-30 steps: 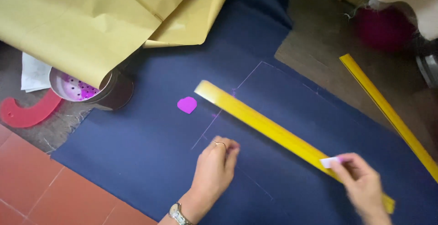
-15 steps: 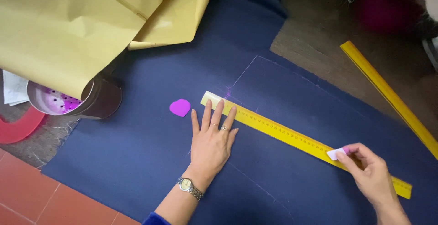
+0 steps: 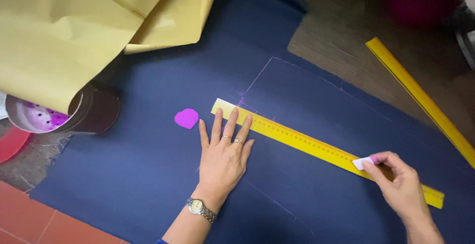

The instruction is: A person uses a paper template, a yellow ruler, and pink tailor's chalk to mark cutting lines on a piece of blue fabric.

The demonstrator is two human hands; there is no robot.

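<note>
Left hand (image 3: 223, 156) lies spread flat, fingertips pressing the yellow ruler (image 3: 316, 147) onto navy fabric (image 3: 123, 175). Right hand (image 3: 402, 184) pinches white tailor's chalk (image 3: 362, 163) at the ruler's 4 o'clock end. Several chalk lines are already drawn; this one looks unfinished.

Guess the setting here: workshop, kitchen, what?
Likely a home sewing or tailoring spot: navy fabric with chalk lines spread out, yellow ruler held flat by the left hand, yellow pattern paper beside it.

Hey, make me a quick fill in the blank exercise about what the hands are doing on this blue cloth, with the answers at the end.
1. The left hand lies flat with its fingertips on the ____ ruler.
2. The right hand pinches a small ____ piece of chalk.
3. A purple chalk piece lies on the ____ fabric.
4. The left wrist wears a ____.

Missing words: yellow; white; blue; watch
</note>
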